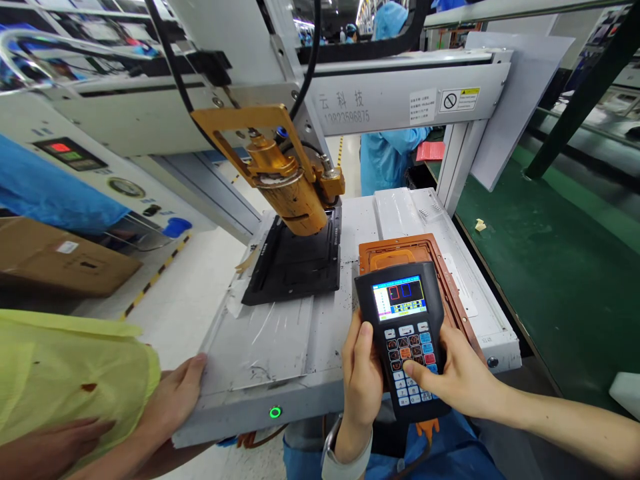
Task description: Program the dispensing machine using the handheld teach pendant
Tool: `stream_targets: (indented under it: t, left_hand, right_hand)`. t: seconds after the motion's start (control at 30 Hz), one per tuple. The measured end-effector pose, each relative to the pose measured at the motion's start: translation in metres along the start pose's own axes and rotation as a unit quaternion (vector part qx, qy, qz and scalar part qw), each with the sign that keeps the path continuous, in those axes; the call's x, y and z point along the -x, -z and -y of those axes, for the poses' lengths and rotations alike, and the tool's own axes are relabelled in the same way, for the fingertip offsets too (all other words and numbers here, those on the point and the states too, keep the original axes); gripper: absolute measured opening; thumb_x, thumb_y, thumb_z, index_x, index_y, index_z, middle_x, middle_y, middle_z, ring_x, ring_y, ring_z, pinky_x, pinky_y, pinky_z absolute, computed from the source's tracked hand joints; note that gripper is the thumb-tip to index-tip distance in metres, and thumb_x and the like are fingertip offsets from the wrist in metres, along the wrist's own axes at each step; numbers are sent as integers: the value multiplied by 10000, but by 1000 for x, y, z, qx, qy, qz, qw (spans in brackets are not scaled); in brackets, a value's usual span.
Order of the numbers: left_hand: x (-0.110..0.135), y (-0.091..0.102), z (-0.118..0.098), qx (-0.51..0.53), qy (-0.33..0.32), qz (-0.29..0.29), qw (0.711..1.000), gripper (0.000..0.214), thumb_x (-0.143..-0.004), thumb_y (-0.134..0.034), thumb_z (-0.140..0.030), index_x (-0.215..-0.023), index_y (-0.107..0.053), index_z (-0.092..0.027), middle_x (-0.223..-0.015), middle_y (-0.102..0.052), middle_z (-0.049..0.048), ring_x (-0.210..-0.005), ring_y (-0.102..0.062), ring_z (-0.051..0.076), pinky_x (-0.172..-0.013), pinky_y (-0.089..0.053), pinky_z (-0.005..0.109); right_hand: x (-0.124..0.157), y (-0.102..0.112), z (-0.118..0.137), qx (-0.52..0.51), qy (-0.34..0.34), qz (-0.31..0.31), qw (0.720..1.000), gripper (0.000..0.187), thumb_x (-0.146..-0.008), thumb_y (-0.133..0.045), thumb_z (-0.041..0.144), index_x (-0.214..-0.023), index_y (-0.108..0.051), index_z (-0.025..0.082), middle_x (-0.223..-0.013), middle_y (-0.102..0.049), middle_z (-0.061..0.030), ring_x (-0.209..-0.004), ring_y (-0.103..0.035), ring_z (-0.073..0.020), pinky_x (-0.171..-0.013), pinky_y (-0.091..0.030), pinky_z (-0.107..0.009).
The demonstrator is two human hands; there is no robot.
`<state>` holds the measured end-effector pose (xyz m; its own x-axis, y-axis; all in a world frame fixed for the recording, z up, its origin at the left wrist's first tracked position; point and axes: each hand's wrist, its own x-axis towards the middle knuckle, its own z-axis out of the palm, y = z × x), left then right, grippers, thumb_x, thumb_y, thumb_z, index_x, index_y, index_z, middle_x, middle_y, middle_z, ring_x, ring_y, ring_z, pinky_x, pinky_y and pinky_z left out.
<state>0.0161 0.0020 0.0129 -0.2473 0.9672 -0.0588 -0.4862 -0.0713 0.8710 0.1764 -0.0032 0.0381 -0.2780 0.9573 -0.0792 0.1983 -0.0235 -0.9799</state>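
Black plastic handheld controller with a colour screen and a block of keys (406,331): in both my hands, upright and tilted back towards me, above the near edge of the pale flat machine bed (353,217). My left hand (361,367) is closed on its left side, thumb along the edge; fingers behind the casing are hidden. My right hand (457,370) grips the right side, thumb reaching across onto the keys. Can't tell if a key is actually pressed down.

Doing this well: left hand should carry the weight so the right thumb stays free; press one key squarely, since the keys sit close and a sloppy thumb could catch its neighbour. Keep the lit screen (399,298) uncovered, as it is now, and check it after each press.

The orange-brown rectangular frame fixture (425,248) is partly hidden behind the controller; better to look round it. Left of that, a gold metal cylindrical head (295,203) hangs over the black rectangular tray (300,263); can't tell if they touch. A co-worker's hand (175,393) rests at the bed's left edge, so I'd glance there before any key that might drive motion.
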Motion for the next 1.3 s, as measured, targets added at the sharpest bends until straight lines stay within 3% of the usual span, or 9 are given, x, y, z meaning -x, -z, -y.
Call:
stream_targets:
  t: [0.83, 1.3]
  left_hand:
    - [-1, -3, -2, -1, 4, -6, 1000, 493, -996, -716, -588, -1325, -777, -226, -1328, -796, 88, -1289, -728, 306, -1033, -621, 366]
    - [-2, -1, -1, -23, 0, 8, 1000, 493, -1031, -647, -580, -1381, -745, -246, -1383, -776, 86, -1342, -706, 341, -1122, -601, 439]
  right_hand:
    - [-1, 0, 3, -2, -8, 2, 1000, 284, -881, -775, 336, -1124, -701, 208, -957, -819, -63, -861, -800, -278, -800, -693, -446]
    - [-1, 0, -2, -12, -7, 5, 1000, 285, -896, -774, 317, -1150, -697, 212, -953, -810, -52, -866, -797, -270, -800, -689, -431]
